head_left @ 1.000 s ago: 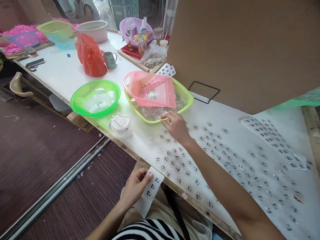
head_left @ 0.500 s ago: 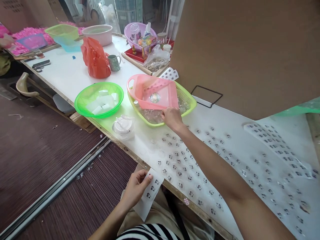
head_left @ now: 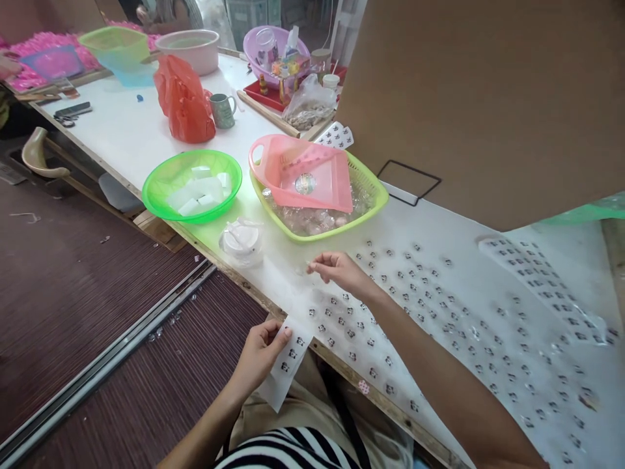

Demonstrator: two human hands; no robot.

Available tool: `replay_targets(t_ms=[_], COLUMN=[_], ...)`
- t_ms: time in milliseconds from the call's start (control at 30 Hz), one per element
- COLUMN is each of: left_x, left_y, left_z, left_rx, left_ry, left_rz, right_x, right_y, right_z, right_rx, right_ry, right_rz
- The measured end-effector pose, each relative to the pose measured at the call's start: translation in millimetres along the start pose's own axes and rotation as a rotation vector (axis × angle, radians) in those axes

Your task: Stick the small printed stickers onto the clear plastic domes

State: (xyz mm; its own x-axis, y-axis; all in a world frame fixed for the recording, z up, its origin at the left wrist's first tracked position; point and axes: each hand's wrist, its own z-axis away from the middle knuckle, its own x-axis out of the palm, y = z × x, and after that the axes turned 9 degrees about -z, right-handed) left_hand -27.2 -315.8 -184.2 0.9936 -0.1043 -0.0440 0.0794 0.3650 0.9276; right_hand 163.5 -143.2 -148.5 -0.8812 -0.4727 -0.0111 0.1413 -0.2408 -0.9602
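My left hand (head_left: pixel 261 348) pinches a white sticker sheet (head_left: pixel 277 389) with a few small black-and-white panda prints, at the table's front edge. Over the table, my right hand (head_left: pixel 339 268) has its fingertips pressed together on a small clear piece (head_left: pixel 306 267), too small to make out fully. Behind that hand stands a yellow-green basket (head_left: pixel 312 241) of clear pieces (head_left: pixel 319 221). A pink scoop-like plastic tray (head_left: pixel 325 176) lies across it. Many clear pieces with panda stickers (head_left: pixel 350 333) are spread over the white tabletop under and beside my right forearm.
Left of the basket are a green bowl (head_left: pixel 159 202) with white blocks and a lidded clear tub (head_left: pixel 241 240). A red plastic bag (head_left: pixel 183 104) and a mug (head_left: pixel 223 111) stand farther back. A big cardboard sheet (head_left: pixel 469 111) rises at right. Another person (head_left: pixel 173 16) sits behind.
My right hand has come out of the basket toward me, now with a small clear piece at its fingertips. My left hand still holds the sticker sheet.
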Motion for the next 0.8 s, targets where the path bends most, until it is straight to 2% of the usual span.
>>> replay_targets(t_ms=[100, 233, 300, 400, 433, 500, 600, 700, 800], left_x=[2.7, 5.1, 4.7, 3.7, 3.8, 5.3, 10.5, 16.2, 18.5], left_y=[1.9, 4.9, 7.5, 12.7, 14.2, 16.5, 17.4, 17.1, 18.2], left_z=[-0.6, 0.2, 1.0, 2.2, 2.4, 2.2, 1.3, 0.8, 1.5], left_rx=[0.012, 0.029, 0.032, 0.037, 0.043, 0.062, 0.099, 0.119, 0.133], left_ry=[-0.005, 0.008, 0.026, 0.071, 0.093, 0.148, 0.207, 0.206, 0.167], left_rz=[-0.006, -0.01, -0.005, -0.002, -0.004, -0.009, -0.017, -0.046, -0.089], right_x=[-2.9, -5.1, -4.3, 3.9, 9.3, 23.5, 45.7, 56.2, 53.8], right_y=[27.2, 40.7, 38.2, 29.3, 26.4, 23.2, 26.6, 35.2, 40.3], right_z=[4.5, 0.9, 3.1, 20.9, 30.9, 54.3, 85.8, 100.5, 102.7], right_rx=[0.159, 0.202, 0.171, 0.004, -0.054, -0.115, -0.091, -0.048, -0.01], right_ry=[0.036, 0.095, 0.172, 0.344, 0.357, 0.266, 0.067, 0.05, 0.058], right_rz=[0.014, 0.126, 0.179, 0.308, 0.334, 0.302, 0.162, 0.083, -0.004])
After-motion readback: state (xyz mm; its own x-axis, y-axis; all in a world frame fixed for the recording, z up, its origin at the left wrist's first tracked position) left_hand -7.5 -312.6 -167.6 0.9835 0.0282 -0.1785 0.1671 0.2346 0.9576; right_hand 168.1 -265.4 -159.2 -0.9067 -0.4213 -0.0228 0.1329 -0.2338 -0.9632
